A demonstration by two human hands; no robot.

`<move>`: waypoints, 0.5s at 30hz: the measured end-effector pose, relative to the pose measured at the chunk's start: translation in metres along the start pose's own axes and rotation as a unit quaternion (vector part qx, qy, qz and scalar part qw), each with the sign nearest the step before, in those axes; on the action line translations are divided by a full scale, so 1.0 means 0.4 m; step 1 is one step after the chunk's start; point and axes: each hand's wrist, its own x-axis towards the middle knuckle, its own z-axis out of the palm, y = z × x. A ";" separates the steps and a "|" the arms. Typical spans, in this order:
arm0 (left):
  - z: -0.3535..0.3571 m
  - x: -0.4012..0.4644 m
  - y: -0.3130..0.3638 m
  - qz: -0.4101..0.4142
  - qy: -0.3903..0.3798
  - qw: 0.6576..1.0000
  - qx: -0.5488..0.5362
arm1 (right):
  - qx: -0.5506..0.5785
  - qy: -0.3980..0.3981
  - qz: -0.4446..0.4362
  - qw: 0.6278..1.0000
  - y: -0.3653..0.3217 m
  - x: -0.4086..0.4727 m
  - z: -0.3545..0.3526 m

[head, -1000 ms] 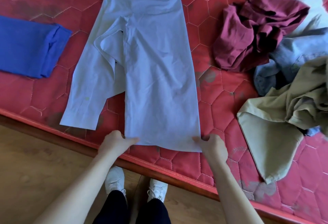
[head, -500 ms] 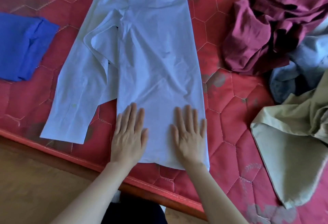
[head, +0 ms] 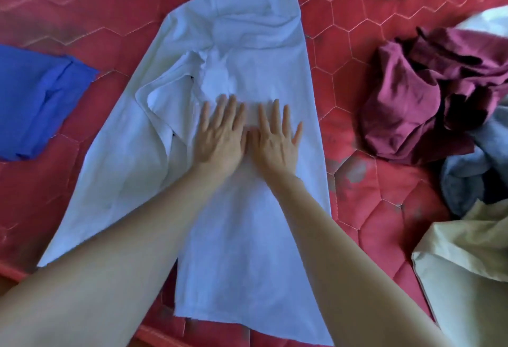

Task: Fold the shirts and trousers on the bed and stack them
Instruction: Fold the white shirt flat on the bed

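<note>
A light blue long-sleeved shirt lies spread lengthwise on the red quilted mattress, its right side folded in and its left sleeve running down toward the bed's near edge. My left hand and my right hand lie flat side by side on the middle of the shirt, fingers straight and pointing away from me, pressing the cloth. A folded bright blue garment sits at the far left.
At the right lies a heap of unfolded clothes: a crumpled maroon garment, a grey-blue one and a khaki one. A white cloth shows at the top right edge.
Both hands let go of the shirt's bottom hem, went flat on the cloth, and slid up from the lower part to the middle. The camera has leaned in over the bed.
</note>
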 end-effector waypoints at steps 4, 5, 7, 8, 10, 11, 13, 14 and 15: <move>0.040 -0.074 -0.111 -0.024 0.025 0.999 0.018 | -0.029 -0.004 -0.007 1.000 0.095 -0.034 0.030; 0.041 -0.110 -0.123 -0.031 0.032 0.999 0.019 | -0.032 0.002 0.015 0.999 0.121 -0.062 0.028; 0.022 -0.177 -0.126 -0.043 0.018 0.999 0.029 | -0.039 0.001 0.068 0.997 0.164 -0.118 0.017; 0.005 -0.195 -0.120 -0.047 0.009 0.998 0.031 | -0.041 0.001 0.084 0.996 0.176 -0.135 0.006; -0.032 -0.175 -0.103 -0.040 0.015 0.999 0.026 | -0.027 0.013 0.079 0.996 0.172 -0.124 -0.019; -0.050 -0.140 -0.095 -0.028 0.041 0.999 0.022 | -0.018 0.028 0.055 0.998 0.157 -0.092 -0.034; -0.083 -0.037 -0.077 0.009 0.107 0.994 0.022 | -0.011 0.062 -0.015 0.998 0.103 0.011 -0.059; -0.096 0.022 -0.066 0.025 0.129 0.991 0.024 | -0.004 0.071 -0.043 0.997 0.070 0.073 -0.070; -0.107 0.082 -0.057 0.039 0.139 0.989 0.032 | 0.005 0.080 -0.061 0.995 0.036 0.140 -0.079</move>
